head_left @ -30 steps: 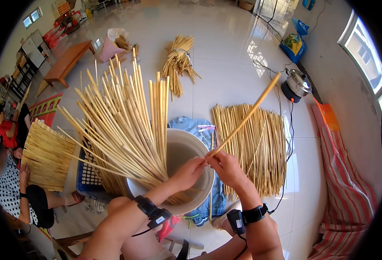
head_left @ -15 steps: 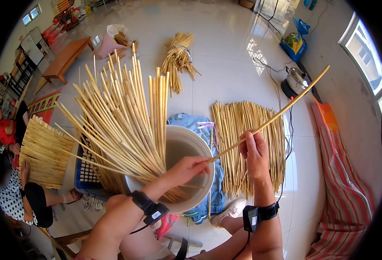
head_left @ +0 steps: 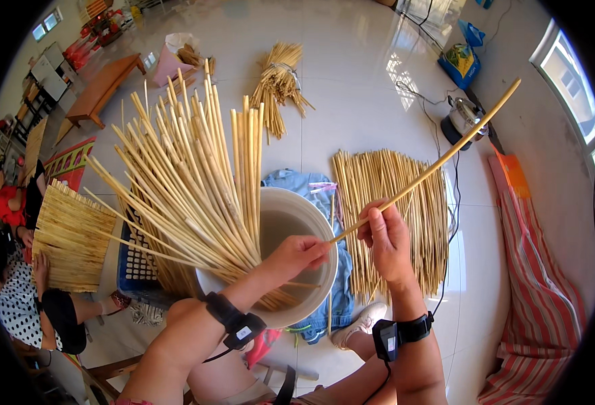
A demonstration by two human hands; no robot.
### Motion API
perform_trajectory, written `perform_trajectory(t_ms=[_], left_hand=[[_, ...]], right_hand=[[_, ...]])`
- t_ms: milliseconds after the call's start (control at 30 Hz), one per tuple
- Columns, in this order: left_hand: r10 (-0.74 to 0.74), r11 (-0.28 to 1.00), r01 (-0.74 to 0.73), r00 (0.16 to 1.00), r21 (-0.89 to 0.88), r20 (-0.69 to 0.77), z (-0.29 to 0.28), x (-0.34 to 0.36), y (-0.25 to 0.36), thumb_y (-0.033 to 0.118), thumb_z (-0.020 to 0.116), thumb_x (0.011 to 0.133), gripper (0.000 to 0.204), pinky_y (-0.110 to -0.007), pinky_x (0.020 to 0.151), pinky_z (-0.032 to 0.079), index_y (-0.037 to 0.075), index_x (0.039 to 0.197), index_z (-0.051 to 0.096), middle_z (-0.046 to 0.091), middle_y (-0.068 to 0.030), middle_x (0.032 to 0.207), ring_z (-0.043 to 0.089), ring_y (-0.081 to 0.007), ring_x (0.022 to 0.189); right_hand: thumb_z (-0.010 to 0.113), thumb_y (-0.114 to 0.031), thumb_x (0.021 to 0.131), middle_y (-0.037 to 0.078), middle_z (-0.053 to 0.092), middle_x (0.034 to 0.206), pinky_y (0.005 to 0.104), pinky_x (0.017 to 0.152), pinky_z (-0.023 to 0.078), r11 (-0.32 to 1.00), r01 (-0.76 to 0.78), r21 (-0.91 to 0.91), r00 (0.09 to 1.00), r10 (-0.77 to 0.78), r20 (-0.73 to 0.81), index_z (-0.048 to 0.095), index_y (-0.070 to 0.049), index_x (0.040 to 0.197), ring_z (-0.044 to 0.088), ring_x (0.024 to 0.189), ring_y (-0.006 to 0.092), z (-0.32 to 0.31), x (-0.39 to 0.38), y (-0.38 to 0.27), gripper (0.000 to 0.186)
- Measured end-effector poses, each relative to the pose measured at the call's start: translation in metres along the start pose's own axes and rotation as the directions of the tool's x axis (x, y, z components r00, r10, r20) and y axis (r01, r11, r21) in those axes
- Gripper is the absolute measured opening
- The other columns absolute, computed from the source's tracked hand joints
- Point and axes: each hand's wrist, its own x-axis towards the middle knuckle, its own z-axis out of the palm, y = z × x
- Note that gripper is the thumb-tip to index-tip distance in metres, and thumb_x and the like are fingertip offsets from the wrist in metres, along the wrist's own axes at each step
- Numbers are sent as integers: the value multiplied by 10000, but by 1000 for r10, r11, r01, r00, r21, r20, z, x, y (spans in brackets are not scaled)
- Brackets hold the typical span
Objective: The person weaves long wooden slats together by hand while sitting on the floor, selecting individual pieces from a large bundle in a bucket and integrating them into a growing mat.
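Observation:
A long, pale yellow reed stalk (head_left: 446, 158) slants up to the right across my view. My left hand (head_left: 299, 258) pinches its lower end above the white bucket (head_left: 333, 277). A short way up the stalk, my right hand (head_left: 386, 239) has its thumb and fingers closed around it. Many similar stalks (head_left: 186, 182) stand fanned out in the bucket, leaning to the left. Beyond my right hand, a mat-like layer of stalks (head_left: 395, 216) lies on the floor.
A blue plastic crate (head_left: 135, 263) stands left of the bucket, and blue cloth (head_left: 287, 179) lies behind it. A tied bundle (head_left: 277, 84) is farther off. At left a person holds a woven stalk panel (head_left: 75, 236). A metal pot (head_left: 463, 121) with cables sits at right.
My right hand has slid a little down the stalk, closer to my left hand. The stalk's upper end has risen slightly and my left fingers now meet its lower end.

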Motion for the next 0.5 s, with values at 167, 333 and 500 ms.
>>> perform_trajectory(t_ms=[167,333,500], left_hand=[[100,987,-92,994,-130,55,4,-3,12,126,519,951,215,-194,652,383,-2,1088,623,593,1,824,443,-54,716],[110,992,-104,990,-74,83,1,1,4,128,507,956,236,-151,617,374,6,1127,615,618,-4,837,468,-14,704],[10,994,-7,1000,-113,27,-3,3,-6,184,547,946,211,-182,570,358,6,1012,638,594,-16,761,436,-45,639]], right_hand=[[415,-174,1001,1,512,690,194,517,377,998,-19,58,995,24,-94,537,-31,949,468,588,52,-13,7,4,195],[399,-164,1002,20,511,686,211,520,396,997,5,-76,997,-11,-83,526,-25,938,477,569,72,-9,3,1,199],[404,-153,999,21,510,688,222,535,409,993,24,-113,1000,-25,-1,526,-16,954,492,579,88,3,-4,-4,189]])
